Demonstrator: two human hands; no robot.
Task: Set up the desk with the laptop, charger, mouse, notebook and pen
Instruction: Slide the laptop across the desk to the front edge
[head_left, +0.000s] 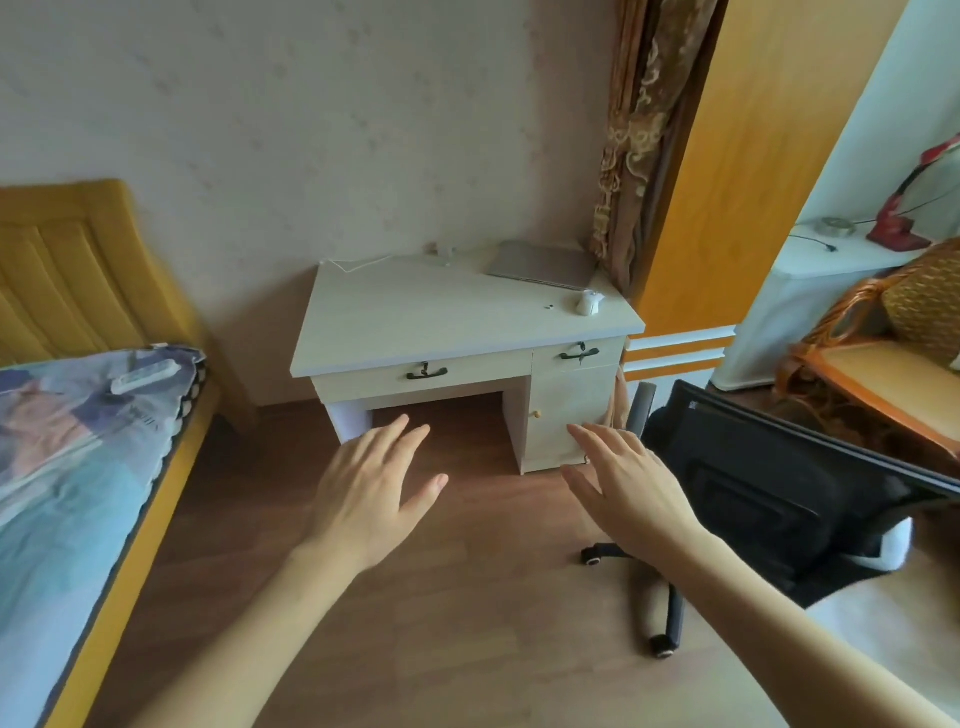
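A pale wooden desk (415, 322) stands against the far wall. On its back right corner lies a closed grey laptop (543, 265). A white mouse (588, 302) sits in front of the laptop, with a tiny white object (549, 307) to its left. A white charger cable (358, 264) runs along the desk's back left edge. My left hand (371, 488) and my right hand (631, 483) are stretched out over the floor in front of the desk, palms down, fingers apart, holding nothing. I see no notebook or pen.
A black office chair (769, 483) stands at the right, close to my right hand. A bed (78, 457) with a yellow headboard and a white remote fills the left. Curtain, orange wall panel and a wicker seat are at the right. Wooden floor lies between.
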